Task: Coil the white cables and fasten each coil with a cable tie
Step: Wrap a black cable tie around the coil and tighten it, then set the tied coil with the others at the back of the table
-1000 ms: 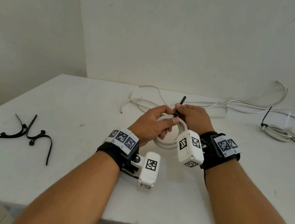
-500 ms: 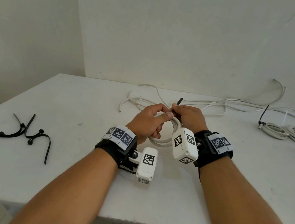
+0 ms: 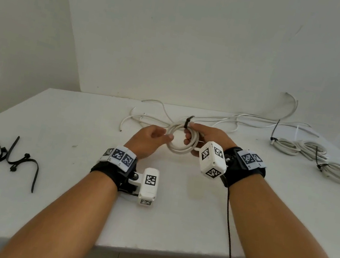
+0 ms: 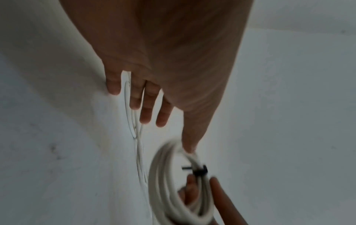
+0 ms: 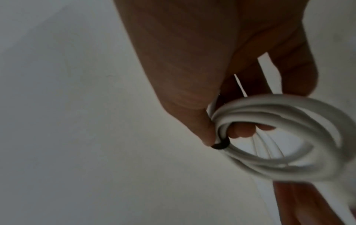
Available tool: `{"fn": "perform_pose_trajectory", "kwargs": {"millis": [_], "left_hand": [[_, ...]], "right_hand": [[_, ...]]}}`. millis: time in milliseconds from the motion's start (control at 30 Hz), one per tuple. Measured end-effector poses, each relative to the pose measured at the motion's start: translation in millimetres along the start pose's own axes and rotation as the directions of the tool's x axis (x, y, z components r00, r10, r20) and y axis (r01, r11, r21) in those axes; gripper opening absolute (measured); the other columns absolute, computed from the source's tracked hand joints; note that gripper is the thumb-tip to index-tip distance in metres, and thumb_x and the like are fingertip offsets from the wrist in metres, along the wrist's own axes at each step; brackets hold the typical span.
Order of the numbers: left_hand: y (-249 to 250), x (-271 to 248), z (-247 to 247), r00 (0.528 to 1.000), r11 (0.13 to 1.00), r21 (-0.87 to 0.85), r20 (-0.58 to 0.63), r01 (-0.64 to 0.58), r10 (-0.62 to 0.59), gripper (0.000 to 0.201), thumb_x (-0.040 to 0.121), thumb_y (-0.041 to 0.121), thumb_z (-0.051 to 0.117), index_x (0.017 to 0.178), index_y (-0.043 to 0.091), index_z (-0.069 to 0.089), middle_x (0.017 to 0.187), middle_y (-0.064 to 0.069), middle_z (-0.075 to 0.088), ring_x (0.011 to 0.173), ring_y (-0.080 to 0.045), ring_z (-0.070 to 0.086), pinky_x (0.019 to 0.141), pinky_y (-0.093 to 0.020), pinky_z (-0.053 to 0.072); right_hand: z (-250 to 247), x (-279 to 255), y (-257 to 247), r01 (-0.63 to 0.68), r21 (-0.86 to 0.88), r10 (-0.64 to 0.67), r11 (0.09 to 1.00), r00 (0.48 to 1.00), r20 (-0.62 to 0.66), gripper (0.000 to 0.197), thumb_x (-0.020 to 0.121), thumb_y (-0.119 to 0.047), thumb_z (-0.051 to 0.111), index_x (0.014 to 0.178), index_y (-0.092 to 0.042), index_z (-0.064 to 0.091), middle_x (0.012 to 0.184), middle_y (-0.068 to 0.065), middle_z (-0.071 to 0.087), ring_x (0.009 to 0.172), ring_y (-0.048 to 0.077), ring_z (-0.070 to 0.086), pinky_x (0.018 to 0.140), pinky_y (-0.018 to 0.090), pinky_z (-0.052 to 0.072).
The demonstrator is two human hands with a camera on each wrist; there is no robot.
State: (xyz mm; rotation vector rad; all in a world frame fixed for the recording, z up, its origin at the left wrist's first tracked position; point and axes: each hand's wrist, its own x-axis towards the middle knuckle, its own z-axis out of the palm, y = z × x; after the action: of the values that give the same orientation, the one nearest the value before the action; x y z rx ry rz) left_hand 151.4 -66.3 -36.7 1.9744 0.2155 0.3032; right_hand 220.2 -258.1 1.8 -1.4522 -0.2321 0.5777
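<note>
A small coil of white cable (image 3: 177, 150) is held just above the table, with a black cable tie (image 3: 189, 122) wrapped round its far side. My right hand (image 3: 195, 129) grips the coil beside the tie, thumb on top and fingers through the ring. The right wrist view shows the coil (image 5: 269, 106) and the tie (image 5: 278, 145) at the thumb tip. My left hand (image 3: 159, 135) is just left of the coil. In the left wrist view its fingers (image 4: 146, 109) are straight and only the thumb tip touches the coil (image 4: 163, 175) near the tie (image 4: 200, 171).
Loose white cables (image 3: 222, 121) sprawl along the back of the white table (image 3: 169, 231) by the wall. Two tied coils (image 3: 310, 151) lie at the far right. Several spare black cable ties (image 3: 11, 160) lie at the left near the table edge.
My left hand has let go of the coil and tie and drawn back to the left with its fingers straightened. The right hand now holds the coil alone.
</note>
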Motion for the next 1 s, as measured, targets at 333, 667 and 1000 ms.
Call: {"fn": "perform_pose_trajectory", "kwargs": {"millis": [333, 667, 1000], "left_hand": [[7.8, 2.3, 8.9, 0.912, 0.753, 0.658, 0.301, 0.014, -0.280, 0.095, 0.080, 0.063, 0.067, 0.156, 0.032, 0.018, 0.166, -0.003, 0.007, 0.153, -0.024, 0.003, 0.122, -0.047, 0.012], [13.0, -8.2, 8.9, 0.893, 0.660, 0.749, 0.333, -0.055, -0.303, 0.102, 0.080, 0.063, 0.068, 0.157, 0.034, 0.007, 0.166, -0.001, -0.008, 0.152, -0.024, -0.012, 0.121, -0.050, 0.002], [13.6, -7.9, 8.5, 0.893, 0.676, 0.734, 0.342, -0.059, -0.293, 0.101, 0.080, 0.060, 0.070, 0.157, 0.033, 0.010, 0.167, -0.001, -0.004, 0.152, -0.023, -0.010, 0.121, -0.048, 0.005]], "right_hand": [[-152.5, -29.6, -31.8, -0.280, -0.673, -0.223, 0.684, 0.799, -0.559, 0.037, 0.093, -0.035, 0.063, 0.083, 0.001, 0.066, 0.075, 0.014, 0.065, 0.064, 0.027, 0.061, 0.054, 0.031, 0.053], [-192.4, -41.8, -30.2, -0.517, -0.813, -0.330, 0.269, 0.743, -0.582, 0.025, 0.087, -0.019, 0.067, 0.102, 0.002, 0.067, 0.108, 0.024, 0.067, 0.101, 0.040, 0.063, 0.074, 0.038, 0.047], [-195.5, -46.4, -14.0, -0.538, -0.770, -0.237, 0.343, 0.744, -0.625, 0.041, 0.088, -0.009, 0.067, 0.126, 0.005, 0.060, 0.134, 0.026, 0.055, 0.126, 0.040, 0.051, 0.098, 0.044, 0.042]]}}
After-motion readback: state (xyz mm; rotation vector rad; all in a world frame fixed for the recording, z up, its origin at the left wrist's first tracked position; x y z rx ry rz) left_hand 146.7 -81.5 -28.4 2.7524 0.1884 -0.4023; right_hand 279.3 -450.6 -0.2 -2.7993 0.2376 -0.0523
